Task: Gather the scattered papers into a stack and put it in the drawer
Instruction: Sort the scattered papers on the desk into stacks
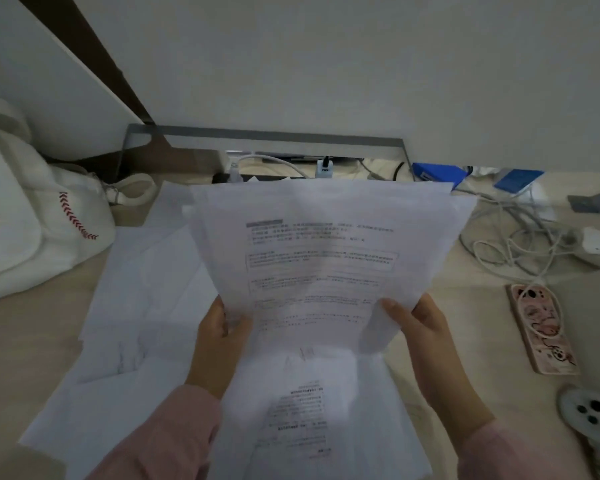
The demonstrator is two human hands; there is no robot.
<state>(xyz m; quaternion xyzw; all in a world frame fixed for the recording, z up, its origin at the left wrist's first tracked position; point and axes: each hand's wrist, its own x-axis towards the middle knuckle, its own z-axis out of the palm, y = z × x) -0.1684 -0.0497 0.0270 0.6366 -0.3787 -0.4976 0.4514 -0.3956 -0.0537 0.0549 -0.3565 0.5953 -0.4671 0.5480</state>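
Pinching printed sheets [323,258] by near edges in fingers [392,308] of left hand [215,337] and right hand [426,334], probably squaring; leaving loose papers [146,289] on desk [465,306].

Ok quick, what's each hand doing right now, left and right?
Left hand: grips the lower left edge of the held papers.
Right hand: grips the lower right edge of the same papers.
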